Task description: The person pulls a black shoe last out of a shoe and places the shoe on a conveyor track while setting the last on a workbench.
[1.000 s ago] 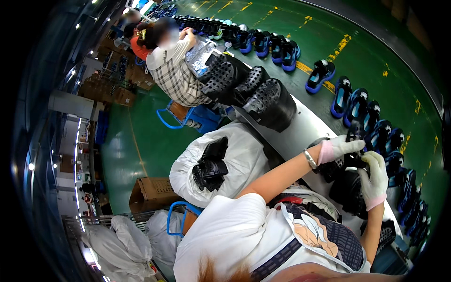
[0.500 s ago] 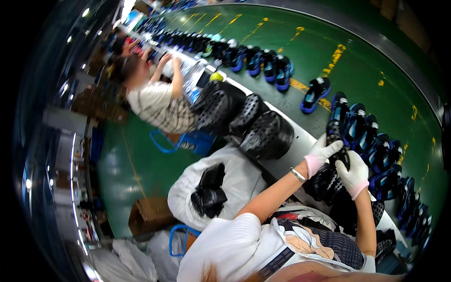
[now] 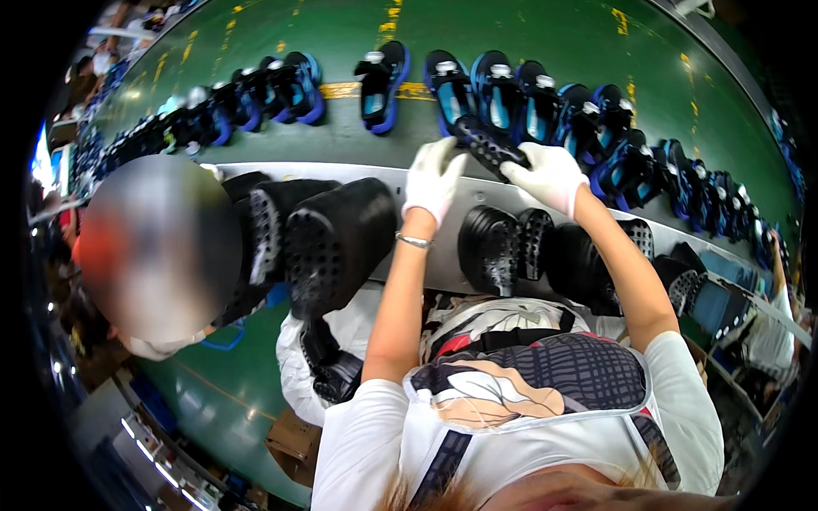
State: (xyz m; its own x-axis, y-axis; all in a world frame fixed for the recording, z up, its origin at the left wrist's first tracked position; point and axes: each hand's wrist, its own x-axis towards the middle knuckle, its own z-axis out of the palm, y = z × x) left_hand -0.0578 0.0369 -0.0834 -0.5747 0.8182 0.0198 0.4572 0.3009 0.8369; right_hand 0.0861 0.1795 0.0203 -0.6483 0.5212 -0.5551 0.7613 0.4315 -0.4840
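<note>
My right hand (image 3: 545, 176), in a white glove, grips the right end of a black perforated plastic shoe insert (image 3: 488, 148). The piece is held slanted above the far edge of the metal bench (image 3: 433, 261). Just left of it, my gloved left hand (image 3: 434, 180) has thumb and fingers apart and seems to hold nothing. Beyond the insert stand black-and-blue shoes (image 3: 494, 89) in a row. Stacks of nested black perforated inserts (image 3: 490, 247) lie on the bench between and below my forearms.
Large stacks of black inserts (image 3: 341, 243) stand left of my left arm, close beside a person (image 3: 162, 247). A white sack (image 3: 294, 362) with black pieces on it is below them, near a cardboard box (image 3: 294, 443). One shoe (image 3: 383, 85) stands apart beyond the bench.
My view has swung to the right. Both hands were on the black insert; now the right hand holds it and the left hand is apart from it.
</note>
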